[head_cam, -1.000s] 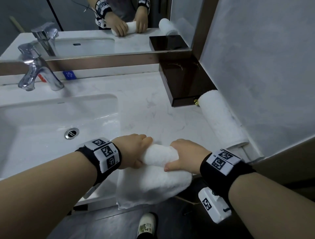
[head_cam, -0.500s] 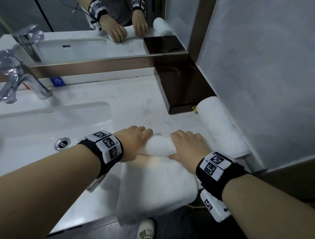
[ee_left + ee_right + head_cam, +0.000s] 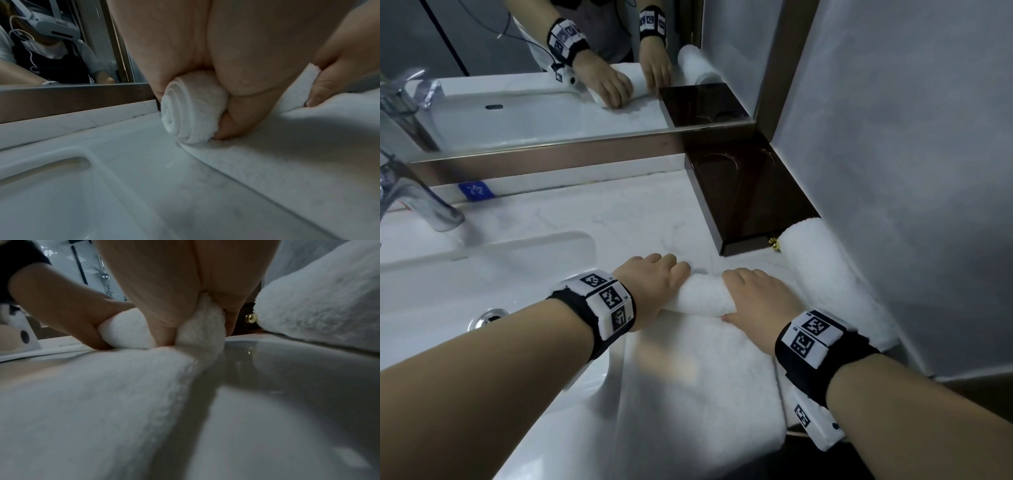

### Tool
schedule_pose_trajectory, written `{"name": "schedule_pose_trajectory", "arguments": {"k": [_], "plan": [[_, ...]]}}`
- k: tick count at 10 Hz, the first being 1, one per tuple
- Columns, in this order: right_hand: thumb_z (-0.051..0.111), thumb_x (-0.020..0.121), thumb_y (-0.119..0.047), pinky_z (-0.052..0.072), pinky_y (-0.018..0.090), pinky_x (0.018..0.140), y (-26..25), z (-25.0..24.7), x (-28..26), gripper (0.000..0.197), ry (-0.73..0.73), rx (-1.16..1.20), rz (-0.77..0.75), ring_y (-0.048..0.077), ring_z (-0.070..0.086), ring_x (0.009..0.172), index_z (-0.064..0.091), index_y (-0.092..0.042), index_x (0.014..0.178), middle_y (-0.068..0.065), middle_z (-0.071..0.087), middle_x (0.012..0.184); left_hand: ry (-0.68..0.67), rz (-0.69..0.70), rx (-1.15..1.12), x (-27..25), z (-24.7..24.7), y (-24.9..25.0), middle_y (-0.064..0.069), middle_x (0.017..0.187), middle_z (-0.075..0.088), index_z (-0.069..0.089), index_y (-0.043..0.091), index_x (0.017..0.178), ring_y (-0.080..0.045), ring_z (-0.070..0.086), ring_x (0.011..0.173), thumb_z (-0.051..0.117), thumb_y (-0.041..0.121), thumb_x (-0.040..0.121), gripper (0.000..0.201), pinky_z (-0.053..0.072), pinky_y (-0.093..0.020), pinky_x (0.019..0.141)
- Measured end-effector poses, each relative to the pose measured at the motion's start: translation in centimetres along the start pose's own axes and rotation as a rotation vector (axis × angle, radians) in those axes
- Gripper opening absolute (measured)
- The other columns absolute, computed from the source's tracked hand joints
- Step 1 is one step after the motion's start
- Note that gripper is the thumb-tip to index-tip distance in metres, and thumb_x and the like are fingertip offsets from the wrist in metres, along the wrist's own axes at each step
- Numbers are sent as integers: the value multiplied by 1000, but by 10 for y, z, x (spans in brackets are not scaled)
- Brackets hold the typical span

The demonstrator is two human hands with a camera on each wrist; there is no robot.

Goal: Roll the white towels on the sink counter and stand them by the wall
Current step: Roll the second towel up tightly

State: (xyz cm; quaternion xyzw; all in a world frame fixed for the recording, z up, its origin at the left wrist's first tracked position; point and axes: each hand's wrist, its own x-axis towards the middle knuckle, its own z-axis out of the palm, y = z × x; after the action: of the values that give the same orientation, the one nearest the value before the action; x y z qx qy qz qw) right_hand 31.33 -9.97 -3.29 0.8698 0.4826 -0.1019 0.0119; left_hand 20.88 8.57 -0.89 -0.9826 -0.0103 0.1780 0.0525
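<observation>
roll moved farther onto counter | left hand (image 3: 654, 287) curled gripping towel roll (image 3: 702, 296) | right hand (image 3: 756, 301) curled gripping it too

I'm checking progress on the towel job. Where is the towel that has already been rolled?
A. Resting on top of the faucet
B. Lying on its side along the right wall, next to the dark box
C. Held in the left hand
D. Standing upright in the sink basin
B: the finished roll lies along the grey wall, its far end by the dark box.
</observation>
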Motion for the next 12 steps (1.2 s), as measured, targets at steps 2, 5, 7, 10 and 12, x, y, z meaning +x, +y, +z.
{"name": "schedule_pose_trajectory", "arguments": {"k": [2,5,7,10,12], "plan": [[60,90,-40,37,33,78,0,0,10,39,24,12,25,23,51,99,43,-20,118,1,54,114,28,8,-6,10,-2,-10,-1,128,45,33,19,135,-24,49,112,61,16,84,58,46,-37,92],[59,90,-38,39,33,89,-1,2,13,41,70,23,0,21,49,105,44,-22,124,-3,53,121,-150,-99,-382,24,-15,-21,7,118,61,55,24,121,-16,61,104,75,40,77,51,48,-27,86],[69,77,-16,38,37,103,-4,3,6,52,108,32,-14,25,52,112,52,-17,126,0,55,126,-233,-123,-310,27,-16,-12,1,109,65,59,20,118,-19,65,97,73,30,80,41,53,-28,79],[53,83,-38,20,47,113,-6,-18,10,49,-112,5,37,25,46,115,40,-24,128,-2,49,122,-29,-140,-132,16,-5,9,0,126,50,44,21,126,-21,53,113,62,35,85,48,48,-34,90],[58,77,-66,39,34,87,-26,-40,25,65,-310,106,41,23,51,106,49,-18,119,2,50,116,71,-88,-6,5,5,15,-3,122,47,39,18,122,-25,51,106,61,34,83,47,42,-35,83]]}}
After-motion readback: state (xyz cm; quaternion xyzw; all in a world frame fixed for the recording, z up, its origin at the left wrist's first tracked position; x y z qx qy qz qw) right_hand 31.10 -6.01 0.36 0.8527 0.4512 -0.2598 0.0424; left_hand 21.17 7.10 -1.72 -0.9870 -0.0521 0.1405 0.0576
